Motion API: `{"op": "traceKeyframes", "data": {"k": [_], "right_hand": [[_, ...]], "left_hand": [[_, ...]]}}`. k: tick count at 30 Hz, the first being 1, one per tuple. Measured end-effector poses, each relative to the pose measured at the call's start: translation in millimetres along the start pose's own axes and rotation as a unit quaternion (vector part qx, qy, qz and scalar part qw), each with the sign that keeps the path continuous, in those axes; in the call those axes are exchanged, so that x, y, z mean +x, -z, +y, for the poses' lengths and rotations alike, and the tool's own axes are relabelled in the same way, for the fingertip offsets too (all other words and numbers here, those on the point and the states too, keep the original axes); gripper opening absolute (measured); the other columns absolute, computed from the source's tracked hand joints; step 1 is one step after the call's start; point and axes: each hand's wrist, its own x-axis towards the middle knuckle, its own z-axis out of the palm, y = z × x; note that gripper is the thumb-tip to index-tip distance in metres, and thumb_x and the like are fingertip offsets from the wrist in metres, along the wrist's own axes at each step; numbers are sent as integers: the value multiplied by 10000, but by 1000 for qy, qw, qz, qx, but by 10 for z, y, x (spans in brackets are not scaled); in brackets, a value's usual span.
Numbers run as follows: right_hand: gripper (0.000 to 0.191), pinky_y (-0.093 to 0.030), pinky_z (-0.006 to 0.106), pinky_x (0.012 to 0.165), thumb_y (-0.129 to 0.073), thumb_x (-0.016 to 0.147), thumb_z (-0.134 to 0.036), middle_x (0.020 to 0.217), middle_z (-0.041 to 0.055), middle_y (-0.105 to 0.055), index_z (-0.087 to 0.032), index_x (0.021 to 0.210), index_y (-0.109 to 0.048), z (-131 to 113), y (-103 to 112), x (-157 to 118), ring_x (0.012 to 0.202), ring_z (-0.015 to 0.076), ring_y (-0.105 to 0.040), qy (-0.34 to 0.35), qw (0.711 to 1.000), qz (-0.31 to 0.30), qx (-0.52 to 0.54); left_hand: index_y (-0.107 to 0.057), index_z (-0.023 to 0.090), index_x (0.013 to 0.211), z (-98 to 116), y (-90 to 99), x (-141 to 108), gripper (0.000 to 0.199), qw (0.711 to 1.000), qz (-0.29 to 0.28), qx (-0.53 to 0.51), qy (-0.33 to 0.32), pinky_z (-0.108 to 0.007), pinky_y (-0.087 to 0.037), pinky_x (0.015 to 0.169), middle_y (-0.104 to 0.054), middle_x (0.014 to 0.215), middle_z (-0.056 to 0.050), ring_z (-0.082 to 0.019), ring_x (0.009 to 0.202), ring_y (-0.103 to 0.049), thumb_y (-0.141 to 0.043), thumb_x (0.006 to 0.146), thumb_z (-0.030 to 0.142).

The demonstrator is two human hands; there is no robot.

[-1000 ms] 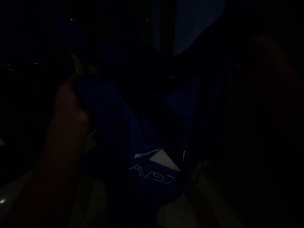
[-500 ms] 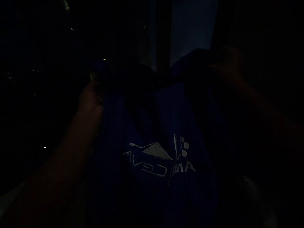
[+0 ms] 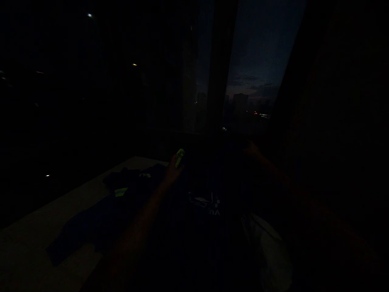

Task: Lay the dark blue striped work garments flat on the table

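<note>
The view is very dark. A blue garment [image 3: 203, 221] hangs in front of me, with a pale logo and lettering on it that reads reversed. My left hand [image 3: 172, 170] is closed on its upper left part, where a bright yellow-green patch [image 3: 179, 157] shows at the fingers. Farther right, my right hand [image 3: 253, 149] is stretched out at the garment's upper right, its fingers appearing closed on the cloth, though shadow hides most of them.
To the left, more dark blue clothing [image 3: 100, 217] with yellow-green patches lies on a pale surface [image 3: 30, 239]. A whitish bundle [image 3: 270, 247] is at the lower right. Beyond stands a window [image 3: 258, 52] with a dark upright post [image 3: 223, 61], dusk sky and distant lights.
The garment and both hands have moved farther away and lower in view. The clothing on the pale surface and the buildings outside have come into sight.
</note>
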Motion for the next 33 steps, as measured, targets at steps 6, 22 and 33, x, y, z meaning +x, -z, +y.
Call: {"op": "traceKeyframes", "data": {"k": [6,22,33], "right_hand": [[547,-452,455,1106,-583,867,-297,1424,194,-561,-103,1376,-539,448,-847,-942,1295,282,-565,18,994,-99,-35],[569,-370,523,1183,-403,970,-432,1604,107,-322,-217,1496,-422,1374,-2309,-3205,1495,315,-281,149,947,-228,-172],[510,-312,522,1216,-403,969,-318,1593,97,-359,-212,1462,-474,1315,-1973,-3308,1496,295,-292,126,943,-262,-159]], "left_hand": [[-561,82,1370,-660,-193,-1136,547,934,-199,292,-40,-582,-315,1179,-478,1502,-230,-375,1430,-400,-561,861,282],[-442,292,1482,-1606,-312,-2841,527,861,-253,434,-72,-616,-362,1154,-380,1586,-109,-327,1449,-388,-405,956,306],[-470,331,1463,-1369,63,-3387,663,854,-316,407,-67,-547,-459,1106,-395,1583,-101,-337,1421,-432,-648,826,381]]}}
